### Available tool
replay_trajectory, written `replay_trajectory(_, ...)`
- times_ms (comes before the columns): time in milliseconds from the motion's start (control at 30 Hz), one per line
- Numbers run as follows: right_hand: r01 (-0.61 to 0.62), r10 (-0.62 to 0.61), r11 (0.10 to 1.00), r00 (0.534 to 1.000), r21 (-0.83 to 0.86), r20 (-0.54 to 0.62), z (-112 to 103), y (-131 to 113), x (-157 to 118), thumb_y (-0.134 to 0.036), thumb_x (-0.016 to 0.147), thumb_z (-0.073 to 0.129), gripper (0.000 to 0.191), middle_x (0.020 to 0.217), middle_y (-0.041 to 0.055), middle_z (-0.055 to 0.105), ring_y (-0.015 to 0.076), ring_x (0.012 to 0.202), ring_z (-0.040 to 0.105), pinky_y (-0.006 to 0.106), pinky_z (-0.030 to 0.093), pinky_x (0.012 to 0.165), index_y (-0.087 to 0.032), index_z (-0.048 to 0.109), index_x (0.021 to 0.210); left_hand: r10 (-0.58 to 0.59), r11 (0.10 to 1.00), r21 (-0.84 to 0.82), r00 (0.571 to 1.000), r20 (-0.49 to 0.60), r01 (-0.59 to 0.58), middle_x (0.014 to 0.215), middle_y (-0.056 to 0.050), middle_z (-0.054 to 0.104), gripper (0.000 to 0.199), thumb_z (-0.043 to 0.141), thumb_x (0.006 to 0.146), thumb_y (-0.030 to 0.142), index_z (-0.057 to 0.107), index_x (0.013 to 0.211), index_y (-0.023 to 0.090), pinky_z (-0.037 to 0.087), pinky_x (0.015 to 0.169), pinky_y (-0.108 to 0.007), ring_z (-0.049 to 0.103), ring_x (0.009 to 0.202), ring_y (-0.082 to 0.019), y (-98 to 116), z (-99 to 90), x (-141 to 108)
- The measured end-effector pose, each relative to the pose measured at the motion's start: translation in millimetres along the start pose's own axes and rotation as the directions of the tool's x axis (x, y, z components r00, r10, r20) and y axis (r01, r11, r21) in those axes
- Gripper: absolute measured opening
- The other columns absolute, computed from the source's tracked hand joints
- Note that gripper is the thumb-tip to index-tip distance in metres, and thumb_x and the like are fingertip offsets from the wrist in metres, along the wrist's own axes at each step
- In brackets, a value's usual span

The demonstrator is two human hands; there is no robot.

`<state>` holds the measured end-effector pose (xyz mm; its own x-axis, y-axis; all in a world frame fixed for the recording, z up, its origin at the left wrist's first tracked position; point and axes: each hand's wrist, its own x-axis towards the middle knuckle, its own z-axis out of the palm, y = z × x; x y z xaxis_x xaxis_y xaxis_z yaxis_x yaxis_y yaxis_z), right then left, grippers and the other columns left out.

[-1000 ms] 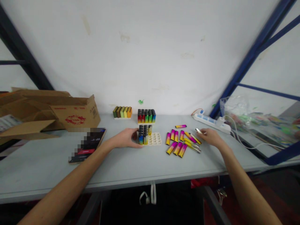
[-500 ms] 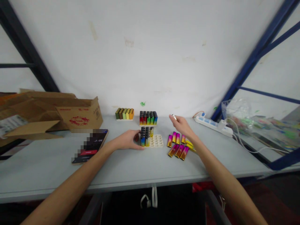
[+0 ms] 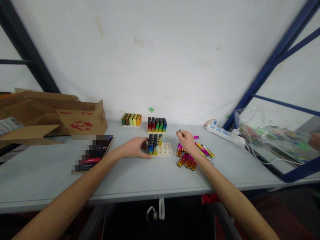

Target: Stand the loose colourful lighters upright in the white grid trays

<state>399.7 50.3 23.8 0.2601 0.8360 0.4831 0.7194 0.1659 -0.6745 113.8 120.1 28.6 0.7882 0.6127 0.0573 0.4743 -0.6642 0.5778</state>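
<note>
My left hand (image 3: 135, 147) curls around the left side of a white holed tray (image 3: 165, 150), thumb in front and fingers behind. Blue and pale yellow lighters (image 3: 153, 145) with black tops stand upright in its left columns, and a single yellow lighter (image 3: 160, 140) stands behind them. To the tray's right, my right hand (image 3: 187, 140) is closed on a lighter (image 3: 180, 131); only its shiny metal end shows. Beneath and beside that hand lies a loose pile of pink and gold lighters (image 3: 188, 160), some of them hidden by my wrist.
Behind stand two filled lighter trays, one yellow-green (image 3: 131, 120), one multicoloured (image 3: 157, 125). An open cardboard box (image 3: 82, 118) and a phone (image 3: 96, 155) are on the left. Rightward lie a power strip (image 3: 226, 135), plastic bags (image 3: 252, 120) and another person's hand (image 3: 314, 140) beyond the blue frame.
My right hand has come down and slightly left, nearer the pile and the tray. My left hand keeps its hold. Another person's hand now shows at the far right.
</note>
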Motion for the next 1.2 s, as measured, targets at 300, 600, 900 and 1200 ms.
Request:
replay_trajectory(300,0.007,-0.036,0.982,0.988,0.188,0.149,1,3,-6,-0.06,0.101,0.04,0.039,0.068,-0.0051,0.055,0.0148,0.06,0.051,0.027,0.042,0.061,-0.023,0.052,0.103,-0.005,1.0,0.009,1.0,0.013,0.005,0.094,-0.004,0.074,0.071,0.078,0.065,0.067,0.065,0.116,0.019,0.043,0.068,-0.031,0.066,0.08,-0.025,4,-0.1,-1)
replay_trajectory(600,0.209,-0.224,0.972,0.96,0.103,0.169,0,-18,-6,-0.052,0.098,0.056,0.037,0.086,0.0056,0.069,0.0196,0.08,0.064,0.033,0.052,0.079,-0.019,0.07,0.103,-0.023,1.0,-0.003,1.0,-0.008,0.023,0.09,-0.004,0.072,0.071,0.08,0.061,0.065,0.067,0.114,0.019,0.044,0.067,-0.031,0.065,0.078,-0.025,5,0.7,-1)
replay_trajectory(900,0.31,-0.311,0.949,0.879,0.062,0.363,9,-23,-11,-0.044,0.104,0.05,0.032,0.088,0.006,0.076,0.0186,0.078,0.068,0.028,0.049,0.074,-0.018,0.069,0.102,-0.016,0.999,0.033,1.0,0.007,0.015,0.091,-0.005,0.072,0.071,0.078,0.064,0.067,0.065,0.113,0.018,0.043,0.067,-0.031,0.064,0.078,-0.024,6,-0.3,-1)
replay_trajectory(1200,0.519,-0.392,0.825,0.811,-0.223,0.435,16,-24,-8,-0.041,0.106,0.048,0.027,0.095,0.0095,0.071,0.0206,0.081,0.065,0.03,0.046,0.074,-0.019,0.064,0.107,-0.016,0.999,0.039,1.0,0.006,0.016,0.09,-0.004,0.071,0.067,0.079,0.064,0.064,0.065,0.111,0.019,0.043,0.067,-0.03,0.064,0.077,-0.024,7,0.4,-1)
